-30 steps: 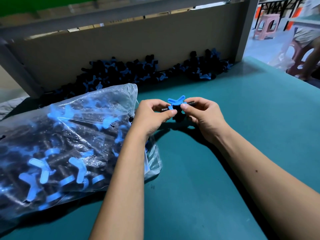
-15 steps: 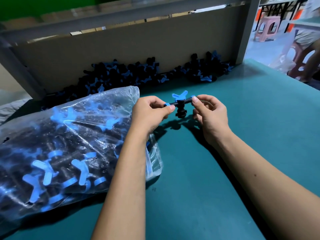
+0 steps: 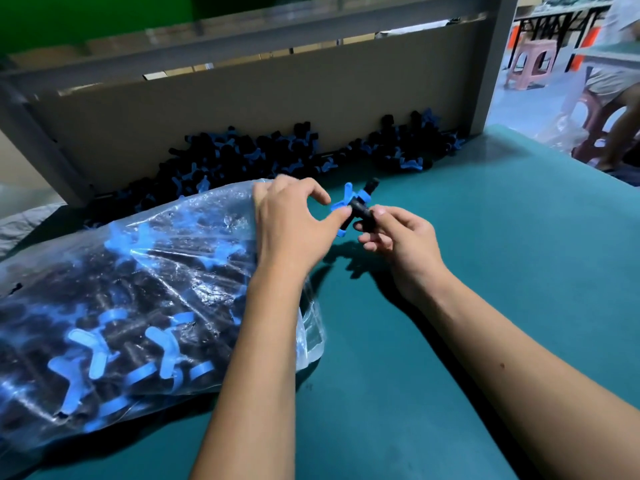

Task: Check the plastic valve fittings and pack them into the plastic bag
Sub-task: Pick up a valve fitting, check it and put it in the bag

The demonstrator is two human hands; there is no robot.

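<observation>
So I've got one black plastic valve fitting with a blue butterfly handle (image 3: 358,206) up off the teal table (image 3: 502,271), between both hands. My right hand (image 3: 403,242) is pinching the black body, and my left hand (image 3: 294,221) has thumb and finger on the blue handle. Just left of that, the big clear plastic bag (image 3: 145,306) lies on its side, stuffed with fittings. The loose pile of black-and-blue fittings (image 3: 277,154) sits at the far edge against the cardboard panel (image 3: 242,109).
</observation>
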